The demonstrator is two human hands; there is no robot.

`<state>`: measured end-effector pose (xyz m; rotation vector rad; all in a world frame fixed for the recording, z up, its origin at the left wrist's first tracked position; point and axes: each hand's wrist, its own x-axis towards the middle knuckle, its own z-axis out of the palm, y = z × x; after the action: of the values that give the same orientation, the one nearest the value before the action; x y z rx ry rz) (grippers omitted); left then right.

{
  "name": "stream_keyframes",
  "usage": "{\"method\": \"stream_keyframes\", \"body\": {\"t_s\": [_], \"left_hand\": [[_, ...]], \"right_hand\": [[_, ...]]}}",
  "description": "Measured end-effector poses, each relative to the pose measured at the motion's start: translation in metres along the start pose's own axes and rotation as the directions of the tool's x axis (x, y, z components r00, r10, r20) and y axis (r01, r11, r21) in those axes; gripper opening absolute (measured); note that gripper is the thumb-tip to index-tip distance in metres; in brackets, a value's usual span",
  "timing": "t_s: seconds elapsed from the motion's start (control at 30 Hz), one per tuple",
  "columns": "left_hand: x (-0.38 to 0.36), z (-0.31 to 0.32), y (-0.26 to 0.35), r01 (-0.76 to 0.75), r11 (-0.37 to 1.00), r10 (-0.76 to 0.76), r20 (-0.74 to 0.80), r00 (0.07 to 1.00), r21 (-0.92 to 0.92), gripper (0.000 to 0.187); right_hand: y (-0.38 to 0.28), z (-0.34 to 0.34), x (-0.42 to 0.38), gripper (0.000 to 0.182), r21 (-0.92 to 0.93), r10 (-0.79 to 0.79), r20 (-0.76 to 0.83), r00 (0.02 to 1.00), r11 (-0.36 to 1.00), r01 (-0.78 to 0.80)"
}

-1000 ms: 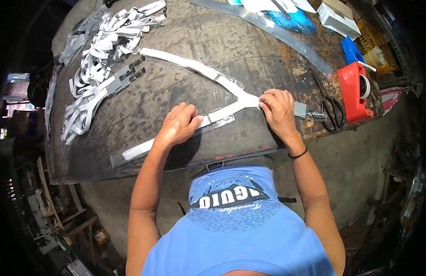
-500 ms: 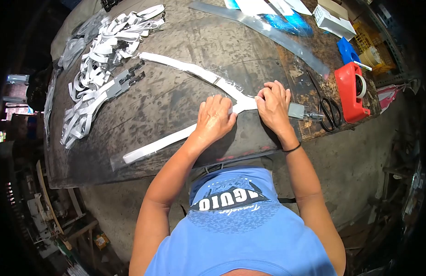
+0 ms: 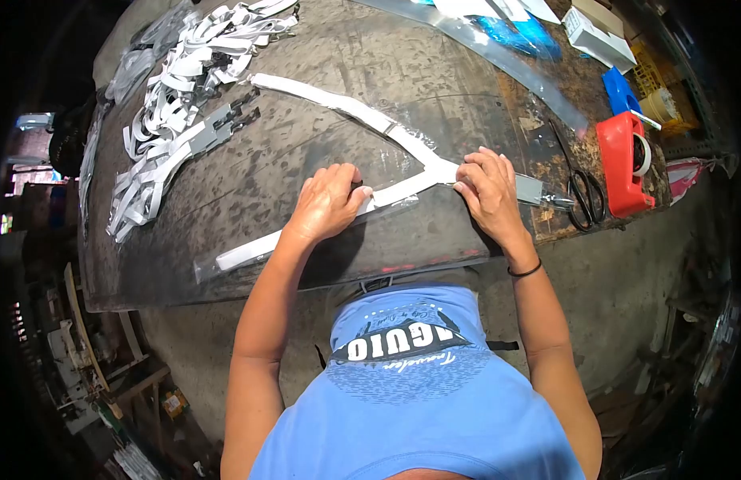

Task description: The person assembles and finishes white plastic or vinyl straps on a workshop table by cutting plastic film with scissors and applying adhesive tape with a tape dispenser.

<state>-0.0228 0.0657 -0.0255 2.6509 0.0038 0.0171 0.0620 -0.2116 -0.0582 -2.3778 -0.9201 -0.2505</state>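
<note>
A white strap (image 3: 410, 189), laid out like a Y on the dark tabletop, has clear plastic film along its edges. My left hand (image 3: 326, 200) is closed over its lower branch, thumb and fingers pressed on the band. At the fork, my right hand (image 3: 490, 188) pinches the strap with bent fingers. Beyond the right hand, a grey end piece (image 3: 530, 190) with a metal clip (image 3: 556, 202) sticks out toward black scissors (image 3: 586, 196). The upper branch (image 3: 330, 98) runs untouched to the far left.
A heap of similar white straps (image 3: 174, 88) lies on the table's left side, grey ends among them. To the right stand a red tape dispenser (image 3: 618, 172), a blue object (image 3: 620, 92) and a white box (image 3: 598, 38). A long clear plastic strip (image 3: 506, 68) crosses the back.
My left hand has slid left along the lower branch, away from the fork, uncovering more of the band. My right hand stays at the fork. The whole view has shifted slightly.
</note>
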Motion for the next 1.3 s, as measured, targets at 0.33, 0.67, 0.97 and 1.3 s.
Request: {"method": "stream_keyframes", "body": {"t_s": [0.33,0.67,0.97,1.3], "left_hand": [[0.002,-0.004,0.004,0.137,0.984,-0.104,0.262,0.959,-0.112,0.032],[-0.01,0.002,0.012,0.079,0.987,-0.099,0.142,0.985,0.142,0.045],[0.005,-0.009,0.006,0.204,0.958,-0.125,0.347,0.929,-0.2,0.026],[0.026,0.013,0.025,0.123,0.98,-0.088,0.21,0.974,-0.157,0.022]], "right_hand": [[0.001,0.003,-0.002,0.017,0.056,0.042,-0.014,0.999,0.998,-0.041],[0.001,0.004,-0.003,0.016,0.038,0.052,-0.028,0.998,0.998,-0.051],[0.001,0.004,-0.003,0.017,0.043,0.036,-0.038,0.999,0.998,-0.034],[0.001,0.001,-0.002,0.018,0.066,0.039,-0.019,0.999,0.997,-0.037]]}}
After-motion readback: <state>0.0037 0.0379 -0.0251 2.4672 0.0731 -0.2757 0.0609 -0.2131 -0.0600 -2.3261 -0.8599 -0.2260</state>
